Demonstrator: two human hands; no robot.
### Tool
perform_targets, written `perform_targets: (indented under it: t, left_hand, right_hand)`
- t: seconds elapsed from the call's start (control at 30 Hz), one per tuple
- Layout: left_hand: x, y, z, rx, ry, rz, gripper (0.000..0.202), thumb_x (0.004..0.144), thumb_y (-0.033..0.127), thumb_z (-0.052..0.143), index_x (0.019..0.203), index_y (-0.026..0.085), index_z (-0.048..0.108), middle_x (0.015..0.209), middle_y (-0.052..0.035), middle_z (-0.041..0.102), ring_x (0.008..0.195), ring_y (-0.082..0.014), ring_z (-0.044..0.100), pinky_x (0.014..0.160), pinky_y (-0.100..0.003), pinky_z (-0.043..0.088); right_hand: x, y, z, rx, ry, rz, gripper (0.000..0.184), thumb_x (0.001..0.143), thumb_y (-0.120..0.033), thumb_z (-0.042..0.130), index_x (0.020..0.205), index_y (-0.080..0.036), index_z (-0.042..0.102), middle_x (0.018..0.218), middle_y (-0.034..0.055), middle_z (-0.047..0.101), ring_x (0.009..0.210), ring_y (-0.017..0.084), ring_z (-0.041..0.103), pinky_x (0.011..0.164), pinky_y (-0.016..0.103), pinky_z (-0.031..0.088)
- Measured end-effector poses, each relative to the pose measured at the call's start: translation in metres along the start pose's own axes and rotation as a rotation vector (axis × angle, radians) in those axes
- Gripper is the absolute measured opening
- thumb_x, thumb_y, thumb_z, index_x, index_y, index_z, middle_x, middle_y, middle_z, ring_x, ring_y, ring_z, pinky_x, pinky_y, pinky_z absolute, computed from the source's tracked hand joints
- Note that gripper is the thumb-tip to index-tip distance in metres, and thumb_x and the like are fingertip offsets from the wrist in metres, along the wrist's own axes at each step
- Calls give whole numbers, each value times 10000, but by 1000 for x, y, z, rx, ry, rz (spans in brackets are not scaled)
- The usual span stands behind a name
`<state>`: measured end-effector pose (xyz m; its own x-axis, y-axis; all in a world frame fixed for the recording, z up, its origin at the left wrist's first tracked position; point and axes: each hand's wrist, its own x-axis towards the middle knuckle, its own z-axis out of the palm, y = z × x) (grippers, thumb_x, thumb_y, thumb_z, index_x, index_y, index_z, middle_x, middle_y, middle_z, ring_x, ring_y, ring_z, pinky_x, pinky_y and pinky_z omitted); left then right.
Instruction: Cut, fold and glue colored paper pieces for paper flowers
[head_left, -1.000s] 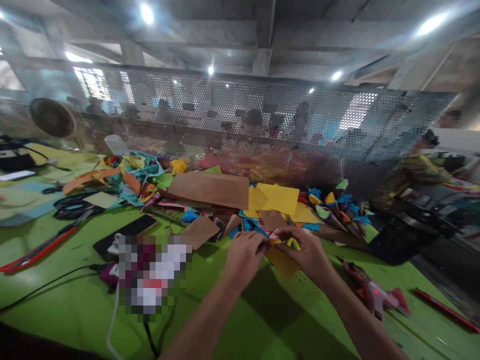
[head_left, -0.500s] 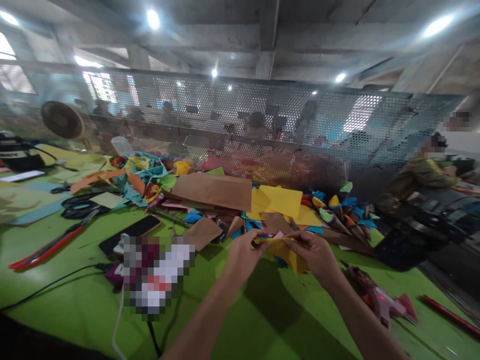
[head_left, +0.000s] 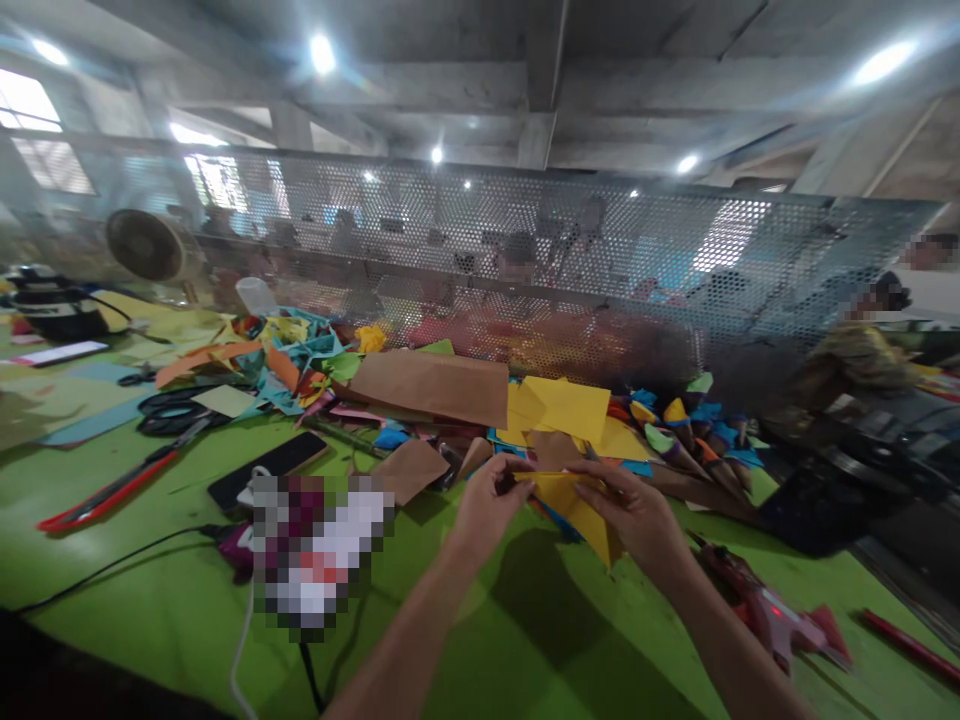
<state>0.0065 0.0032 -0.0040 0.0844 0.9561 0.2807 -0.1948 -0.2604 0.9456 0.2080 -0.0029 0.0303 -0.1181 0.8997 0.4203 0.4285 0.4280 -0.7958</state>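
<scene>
Hands pinch yellow paper (head_left: pixel 577 498) just above a glossy green table (head_left: pixel 517 630).
The left hand (head_left: pixel 487 505) and right hand (head_left: pixel 637 515) each close their fingertips on the smooth sheet, which is folded to a hanging point. A red glue gun (head_left: pixel 765 605) lies near the right wrist. Beyond lie flat brown paper (head_left: pixel 435 385) and coloured paper cones (head_left: pixel 675 430), then a perforated metal screen (head_left: pixel 525 260).

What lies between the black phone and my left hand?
In the head view, a brown paper scrap lies between the black phone and your left hand, which pinches yellow paper.
</scene>
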Motion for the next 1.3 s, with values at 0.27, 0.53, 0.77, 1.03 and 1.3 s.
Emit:
perform_targets:
  t: [0.27, 0.53, 0.77, 1.03, 1.3]
  left_hand:
    - [-1, 0, -1, -33, -3, -15, 188, 777, 235, 666, 952, 184, 621, 841, -24, 672, 780, -160, 639, 734, -276, 507]
    - [-5, 4, 6, -98, -25, -20, 140, 786, 256, 678, 893, 177, 634, 809, -20, 667, 745, -145, 633, 711, -260, 507]
    - [-6, 2, 12, -165, -16, -55, 184, 734, 253, 733, 870, 169, 642, 778, -17, 667, 725, -148, 625, 697, -268, 512]
    - [-8, 5, 14, -142, -127, -52, 291, 680, 63, 678, 950, 166, 639, 924, -61, 692, 899, -183, 643, 816, -298, 500]
    - [-9, 15, 13, -8, -122, 5, 222, 756, 94, 560, 932, 179, 664, 930, -55, 691, 867, -178, 631, 784, -298, 515]
  right_hand:
    - [-1, -4, 4, -33, 21, -145, 162, 808, -364, 699, 931, -275, 756, 974, 54, 733, 971, 252, 650, 886, 372, 507]
    - [-2, -4, 9, -21, 0, -162, 128, 790, -314, 725, 910, -271, 743, 961, 53, 737, 959, 245, 658, 857, 361, 526]
    - [-3, 8, 14, 35, -26, -109, 197, 792, -409, 730, 912, -254, 715, 977, 72, 721, 956, 258, 665, 874, 403, 528]
    - [-3, 6, 15, 82, -1, -25, 294, 757, -516, 730, 759, -230, 666, 940, 77, 726, 923, 254, 676, 837, 373, 542]
    - [-3, 5, 13, 40, -35, -5, 208, 794, -437, 699, 791, -231, 677, 964, 80, 728, 941, 267, 664, 829, 383, 522]
